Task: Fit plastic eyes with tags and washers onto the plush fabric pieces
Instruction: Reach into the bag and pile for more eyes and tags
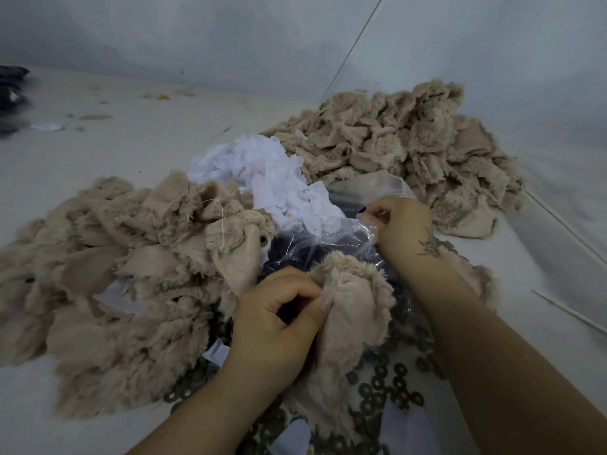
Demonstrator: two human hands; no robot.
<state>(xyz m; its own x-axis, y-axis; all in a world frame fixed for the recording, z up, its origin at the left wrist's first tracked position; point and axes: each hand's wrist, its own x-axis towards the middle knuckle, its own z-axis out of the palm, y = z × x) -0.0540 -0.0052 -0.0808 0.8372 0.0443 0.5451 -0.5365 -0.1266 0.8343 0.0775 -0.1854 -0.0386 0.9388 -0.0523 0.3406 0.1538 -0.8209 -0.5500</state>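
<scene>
Left hand (279,318) pinches a plush piece (353,310); right hand (399,221) pinches an eye (362,210) from the bag (348,231), best kept post-first toward the fabric.

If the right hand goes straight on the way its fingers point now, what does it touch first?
Probably the white tags. The right hand, pinching the clear plastic bag, points up-left at that heap just beyond the bag's edge, though depth is unclear.

Beige plush pieces (356,310), white tags (262,172), dull bronze washers (387,389) — pale grey table (98,152)
</scene>
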